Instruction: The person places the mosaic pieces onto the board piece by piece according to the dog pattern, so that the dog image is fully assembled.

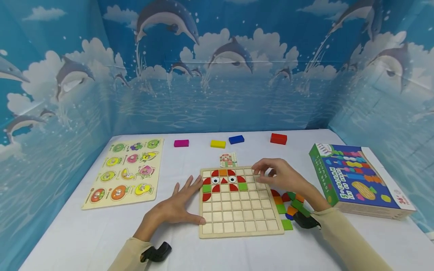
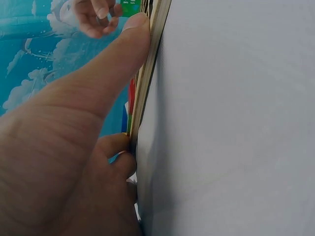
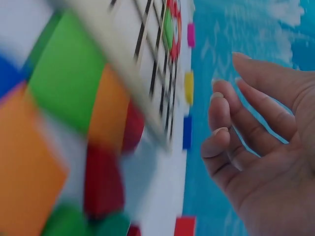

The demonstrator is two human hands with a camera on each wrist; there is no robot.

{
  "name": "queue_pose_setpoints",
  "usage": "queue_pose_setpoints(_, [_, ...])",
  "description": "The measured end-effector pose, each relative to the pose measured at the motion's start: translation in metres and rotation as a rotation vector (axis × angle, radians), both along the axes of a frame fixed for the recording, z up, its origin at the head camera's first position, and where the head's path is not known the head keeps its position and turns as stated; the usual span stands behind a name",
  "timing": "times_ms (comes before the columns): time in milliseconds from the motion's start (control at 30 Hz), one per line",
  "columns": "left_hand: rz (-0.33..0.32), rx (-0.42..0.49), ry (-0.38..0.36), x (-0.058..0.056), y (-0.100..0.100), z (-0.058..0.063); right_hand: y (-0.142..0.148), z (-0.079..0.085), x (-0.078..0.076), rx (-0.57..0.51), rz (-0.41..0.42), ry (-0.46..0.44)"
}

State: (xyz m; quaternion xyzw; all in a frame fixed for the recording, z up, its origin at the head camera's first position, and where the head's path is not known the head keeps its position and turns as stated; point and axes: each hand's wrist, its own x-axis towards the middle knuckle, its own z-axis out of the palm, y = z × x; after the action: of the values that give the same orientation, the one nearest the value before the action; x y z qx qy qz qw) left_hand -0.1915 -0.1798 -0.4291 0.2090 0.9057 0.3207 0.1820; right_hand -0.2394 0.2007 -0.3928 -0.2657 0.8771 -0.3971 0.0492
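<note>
A wooden grid board (image 1: 240, 216) lies on the white table, with red, green and orange pieces and two round eye pieces (image 1: 232, 179) in its upper cells. My left hand (image 1: 174, 207) is spread along the board's left side, its thumb (image 2: 135, 34) against the edge. Over the board's upper right corner hovers my right hand (image 1: 279, 174). Its fingers (image 3: 256, 125) bend loosely, and the right wrist view shows nothing between them. A small pattern card (image 1: 228, 160) sits just behind the board. Loose coloured pieces (image 1: 292, 210) lie by the board's right side, partly under the right forearm.
A fruit puzzle board (image 1: 130, 150) lies at the left. Along the back stand a magenta block (image 1: 181, 143), a yellow block (image 1: 218, 144), a blue block (image 1: 236, 139) and a red block (image 1: 278, 139). A toy box (image 1: 361, 180) stands at the right. A dolphin curtain (image 1: 217, 101) surrounds the table.
</note>
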Motion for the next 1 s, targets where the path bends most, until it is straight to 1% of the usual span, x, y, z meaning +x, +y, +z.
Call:
queue_pose_setpoints(67, [0.004, -0.004, -0.002, 0.0, 0.0, 0.001, 0.012, 0.0, -0.001, 0.025, -0.02, -0.017])
queue_pose_setpoints(133, [0.007, -0.004, -0.002, 0.0, -0.001, 0.001, 0.023, -0.001, -0.003, 0.044, -0.024, -0.056])
queue_pose_setpoints(267, [0.007, -0.002, -0.002, -0.001, -0.001, 0.001, 0.037, -0.003, -0.007, 0.072, 0.016, -0.144])
queue_pose_setpoints(400, [0.005, 0.003, -0.003, -0.001, 0.0, 0.0, 0.044, -0.005, -0.008, 0.109, 0.063, -0.219])
queue_pose_setpoints(500, [0.001, 0.005, -0.007, -0.001, 0.0, 0.0, 0.047, -0.007, -0.006, 0.155, 0.077, -0.235])
queue_pose_setpoints(600, [-0.002, 0.006, -0.01, -0.001, 0.001, 0.0, 0.047, -0.007, -0.004, 0.184, 0.07, -0.238])
queue_pose_setpoints(833, [-0.004, 0.003, -0.009, 0.0, 0.001, 0.001, 0.045, -0.005, -0.001, 0.183, 0.092, -0.25])
queue_pose_setpoints(1000, [-0.004, 0.0, -0.008, 0.0, 0.001, 0.002, 0.044, -0.005, -0.003, 0.208, 0.096, -0.248])
